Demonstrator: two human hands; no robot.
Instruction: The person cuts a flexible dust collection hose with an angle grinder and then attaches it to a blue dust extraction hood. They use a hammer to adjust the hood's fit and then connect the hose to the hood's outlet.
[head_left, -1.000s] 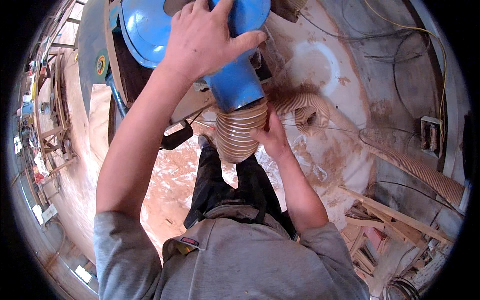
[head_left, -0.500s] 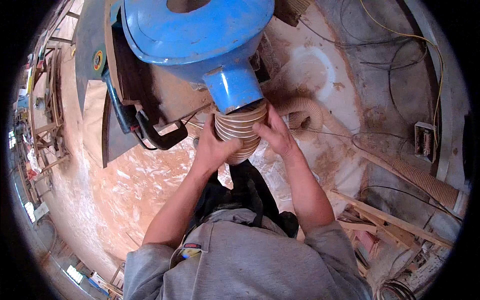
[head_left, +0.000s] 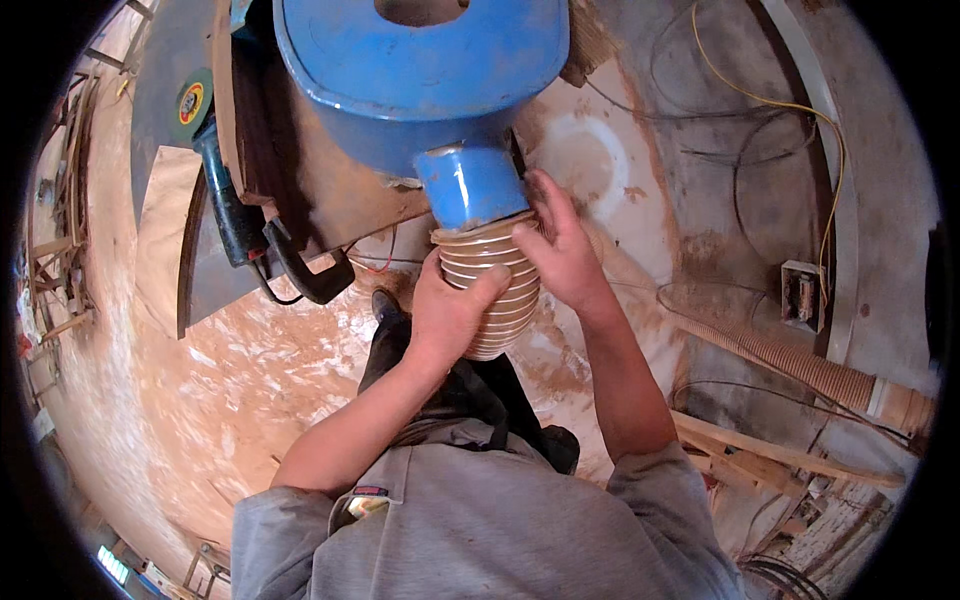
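A ribbed, see-through flexible hose (head_left: 505, 290) has its mouth at the lower end of the blue spout (head_left: 468, 185), which juts from a large blue metal housing (head_left: 420, 70). My left hand (head_left: 452, 308) wraps the hose's left side, thumb across the ribs. On the right side, my right hand (head_left: 560, 245) grips the hose near its rim, with the fingers reaching up beside the spout. The hose rim covers the spout's lower edge in part; how far it overlaps at the back is hidden.
Left of the housing, an angle grinder (head_left: 228, 190) lies on a dark sheet (head_left: 230, 265). A long ribbed hose (head_left: 770, 345) runs along the right. Near it are a wall socket box (head_left: 802, 295), a yellow cable (head_left: 755, 97) and wooden boards (head_left: 780, 450).
The view has shifted. My hands still hold the hose at the spout; my right fingers have moved up beside the spout, and the hose rim now shows around its lower end.
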